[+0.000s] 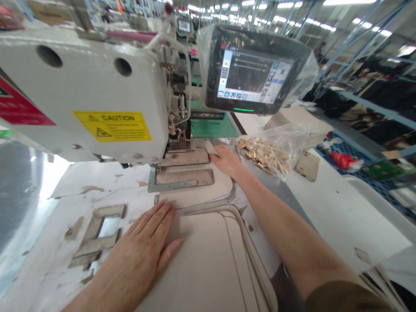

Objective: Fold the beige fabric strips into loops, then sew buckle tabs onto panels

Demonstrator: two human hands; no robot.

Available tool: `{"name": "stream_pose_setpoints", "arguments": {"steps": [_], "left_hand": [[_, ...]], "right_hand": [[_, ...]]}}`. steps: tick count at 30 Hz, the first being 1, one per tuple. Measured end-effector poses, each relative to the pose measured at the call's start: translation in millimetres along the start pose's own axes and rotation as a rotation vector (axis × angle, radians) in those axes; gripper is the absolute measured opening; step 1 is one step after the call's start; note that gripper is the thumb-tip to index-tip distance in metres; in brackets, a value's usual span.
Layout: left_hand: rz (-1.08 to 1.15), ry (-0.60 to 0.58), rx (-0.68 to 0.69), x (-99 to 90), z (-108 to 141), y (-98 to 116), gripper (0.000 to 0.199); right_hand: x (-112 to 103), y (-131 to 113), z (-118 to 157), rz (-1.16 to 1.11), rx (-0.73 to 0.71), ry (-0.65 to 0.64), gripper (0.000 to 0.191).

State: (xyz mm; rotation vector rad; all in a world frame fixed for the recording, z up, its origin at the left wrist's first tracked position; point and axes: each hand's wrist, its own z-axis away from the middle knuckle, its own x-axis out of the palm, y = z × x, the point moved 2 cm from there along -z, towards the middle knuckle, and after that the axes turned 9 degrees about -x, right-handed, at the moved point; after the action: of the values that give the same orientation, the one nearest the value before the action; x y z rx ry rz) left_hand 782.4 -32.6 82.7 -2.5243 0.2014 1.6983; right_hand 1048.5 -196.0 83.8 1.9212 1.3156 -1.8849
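The left hand [138, 247] is laid flat, its fingers [156, 221] spread, on a stack of beige cut panels [201, 264] on the sewing machine's [81, 95] table. The right hand [227, 161] is placed just beside a plastic bag of brass-coloured fittings [266, 154], with its fingers [217, 151] pressed together near a metal-framed template [180, 180]; any pinch cannot be told.

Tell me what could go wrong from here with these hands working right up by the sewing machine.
The right hand is right beside the metal-framed clamp plate under the sewing machine head, so fingers could possibly get pinched if the machine cycles. The plastic bag of gold-coloured metal parts sits against that hand and might get knocked and spill. The stack of beige panels under the left hand looks fanned at its edge, so layers could slip out of line.
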Motion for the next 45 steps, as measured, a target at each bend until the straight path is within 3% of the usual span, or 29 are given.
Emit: {"name": "stream_pose_setpoints", "arguments": {"steps": [4, 7, 10, 12, 14, 16, 19, 26, 30, 34, 37, 42, 45], "left_hand": [[-0.026, 0.001, -0.007, 3.3, 0, -2, 0.066], [-0.035, 0.007, -0.023, 5.2, 1, -1, 0.069], [-0.038, 0.022, -0.028, 6.6, 1, 0, 0.070], [-0.035, 0.039, -0.032, 6.2, 0, 0, 0.071], [-0.015, 0.049, -0.029, 5.0, -2, 1, 0.070], [0.017, 0.045, -0.007, 3.7, -6, 1, 0.065], [0.056, 0.001, 0.047, 3.8, -11, 1, 0.057], [0.023, -0.040, 0.123, 13.4, -8, -4, 0.050], [0.065, -0.049, 0.061, 16.3, -7, -7, 0.049], [0.098, -0.101, 0.051, 14.5, -12, -11, 0.049], [0.072, -0.081, -0.020, 11.3, -18, -14, 0.051], [0.132, -0.041, -0.007, 11.1, -17, -1, 0.050], [0.185, -0.025, 0.046, 13.3, -14, 10, 0.050]], "right_hand": [[8, -2, 3, 0.022, 0.019, 0.028, 0.025], [7, -2, 14, 0.046, 0.013, 0.144, 0.034], [-7, -2, 42, 0.023, -0.157, 0.262, 0.048], [-18, -4, 70, -0.021, -0.323, 0.225, 0.041], [-26, -6, 100, -0.056, -0.421, 0.101, 0.030], [-28, -10, 126, -0.058, -0.453, -0.010, 0.028], [-25, -15, 150, -0.045, -0.452, -0.030, 0.029], [-24, -21, 153, -0.086, -0.475, 0.020, 0.020], [-25, -20, 154, -0.104, -0.484, 0.039, 0.020], [-24, -19, 149, 0.057, -0.510, -0.032, 0.036], [-27, -19, 142, 0.131, -0.537, -0.087, 0.034], [-32, -24, 144, -0.078, -0.482, -0.124, 0.045], [-29, -33, 148, -0.035, -0.450, -0.145, 0.048]]}}
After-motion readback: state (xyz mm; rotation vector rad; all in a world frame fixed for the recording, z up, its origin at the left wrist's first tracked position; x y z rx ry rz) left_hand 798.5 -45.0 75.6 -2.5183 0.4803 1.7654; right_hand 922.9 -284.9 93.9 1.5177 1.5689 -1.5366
